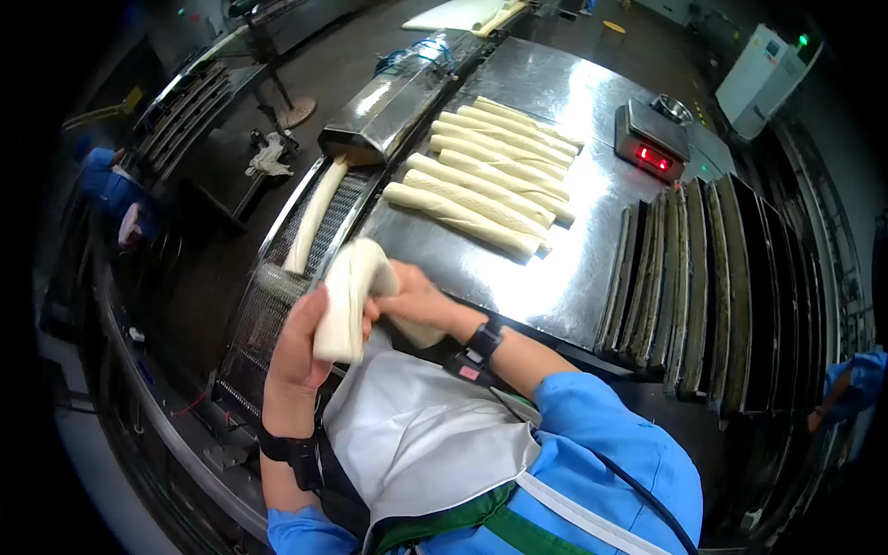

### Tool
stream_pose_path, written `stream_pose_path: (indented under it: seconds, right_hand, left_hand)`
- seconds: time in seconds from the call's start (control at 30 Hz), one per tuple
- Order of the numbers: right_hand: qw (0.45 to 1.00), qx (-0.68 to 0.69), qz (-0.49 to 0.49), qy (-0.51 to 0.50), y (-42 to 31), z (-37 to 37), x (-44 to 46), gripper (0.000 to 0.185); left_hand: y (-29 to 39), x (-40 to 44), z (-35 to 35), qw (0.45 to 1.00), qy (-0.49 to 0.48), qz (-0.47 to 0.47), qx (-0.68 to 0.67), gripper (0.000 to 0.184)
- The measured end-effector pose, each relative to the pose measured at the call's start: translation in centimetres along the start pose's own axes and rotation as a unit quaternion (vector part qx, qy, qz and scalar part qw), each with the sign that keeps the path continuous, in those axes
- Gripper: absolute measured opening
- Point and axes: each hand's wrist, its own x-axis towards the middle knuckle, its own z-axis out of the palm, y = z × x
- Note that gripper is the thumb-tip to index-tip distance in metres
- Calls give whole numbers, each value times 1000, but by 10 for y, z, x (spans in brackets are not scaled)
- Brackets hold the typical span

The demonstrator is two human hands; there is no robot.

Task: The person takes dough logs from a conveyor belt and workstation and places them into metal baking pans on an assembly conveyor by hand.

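Close in front of my apron, a thick pale dough roll (344, 301) hangs bent over between my hands. My left hand (300, 342) is closed around its left side, thumb upward. My right hand (413, 298) grips the dough from the right, slightly blurred, its fingers partly behind it. One end of the roll drops toward the apron. Beyond my hands, several dough rolls (481, 208) lie side by side on the steel table (555, 287). A longer dough strip (316, 217) rests on the mesh conveyor (248, 347) at the left.
A metal housing (388, 106) covers the conveyor's far part. A scale (651, 141) with red digits and a metal bowl (673, 108) stand at the table's far right. Upright metal trays (689, 287) are stacked at the right. Other people in blue (116, 190) appear at both edges.
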Motion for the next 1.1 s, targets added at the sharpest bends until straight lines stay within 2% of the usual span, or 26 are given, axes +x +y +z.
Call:
stream_pose_path:
  seconds: [0.03,0.07,0.1,0.17,0.23,0.27,0.3,0.33,0.4,0.43,0.5,0.53,0.57,0.6,0.63,0.67,0.7,0.73,0.77,0.8,0.83,0.9,0.93,0.97,1.03,1.1]
  right_hand:
    - [997,-35,46,49,-13,-16,-4,28]
    - [996,5,51,77,-21,-36,-10,23]
    - [990,17,59,130,-40,-60,-20,23]
    - [967,91,-13,236,-46,-114,-39,21]
    - [926,178,-61,326,-57,-156,-55,20]
    - [920,179,-54,345,-62,-172,-64,19]
    - [886,216,-46,409,-59,-185,-70,20]
    - [872,199,-45,444,-47,-203,-78,18]
    - [835,156,-49,526,-20,-223,-96,34]
    - [824,28,52,564,14,-255,-112,44]
    - [752,-127,106,638,35,-270,-122,50]
    - [753,-226,95,610,41,-281,-127,53]
    - [727,-266,116,622,35,-274,-126,51]
    - [741,-289,138,591,30,-279,-128,53]
    - [754,-311,157,557,26,-283,-126,54]
    - [692,-408,182,566,12,-261,-114,57]
    - [620,-500,200,570,-3,-236,-104,61]
    - [580,-609,191,506,-6,-226,-98,66]
    - [548,-689,77,468,3,-225,-97,66]
    - [564,-706,49,426,7,-223,-88,67]
    - [578,-721,16,383,9,-223,-76,68]
    - [716,-602,110,335,7,-213,-50,73]
    - [644,-676,160,320,5,-201,-43,82]
    - [628,-690,164,321,5,-193,-36,89]
    - [621,-701,168,307,11,-194,-27,91]
    - [643,-673,211,299,-2,-176,-23,87]
  left_hand:
    - [0,6,6,999,8,26,-42,51]
    - [-2,14,0,998,-42,44,-24,55]
    - [-4,18,0,997,-37,70,4,55]
    - [-4,18,0,991,20,101,82,52]
    - [-11,16,-23,994,27,76,74,47]
    - [-17,15,-37,991,76,26,109,46]
    - [-23,14,-52,981,125,-23,145,45]
    - [-31,14,-68,969,164,-54,176,44]
    - [-47,11,-102,956,199,-61,209,44]
    - [-52,9,-115,940,231,-71,240,43]
    - [-63,12,-148,929,266,-67,249,43]
    - [-78,16,-183,913,277,-41,296,43]
    - [-86,10,-202,893,290,-19,343,44]
    - [-79,10,-199,862,289,33,416,49]
    - [-74,10,-203,857,306,31,413,49]
    - [-71,11,-209,764,326,74,551,51]
    - [-68,11,-216,648,337,110,674,53]
    - [-68,8,-224,643,352,108,672,53]
    - [-69,5,-233,633,367,90,676,53]
    - [-69,3,-242,623,383,74,678,53]
    - [-69,1,-249,666,401,13,628,54]
    - [-83,-6,-270,671,391,-12,630,56]
    - [-85,-10,-271,664,405,-42,627,55]
    - [-82,-8,-249,658,420,-72,621,55]
    - [-91,-7,-241,632,441,-23,637,54]
    - [-86,-5,-227,651,418,-40,632,57]
